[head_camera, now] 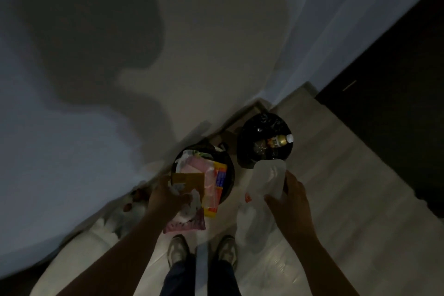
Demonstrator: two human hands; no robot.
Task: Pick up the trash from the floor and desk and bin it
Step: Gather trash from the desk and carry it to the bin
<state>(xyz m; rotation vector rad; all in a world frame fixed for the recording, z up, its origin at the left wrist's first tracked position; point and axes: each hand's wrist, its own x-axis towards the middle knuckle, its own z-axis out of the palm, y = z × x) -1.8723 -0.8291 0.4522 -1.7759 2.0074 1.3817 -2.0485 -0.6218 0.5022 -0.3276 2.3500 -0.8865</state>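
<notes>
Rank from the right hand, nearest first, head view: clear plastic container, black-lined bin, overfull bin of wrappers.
1. clear plastic container: in the right hand's grip.
2. black-lined bin: just beyond the container, ahead of that hand.
3. overfull bin of wrappers: farther to the left, below the left hand, which grips crumpled wrappers.

Dim room corner: pale wall (216, 31) bearing a large soft shadow (96, 31); light wood-grain floor (348, 187); dark cabinet (396, 103) at right.
</notes>
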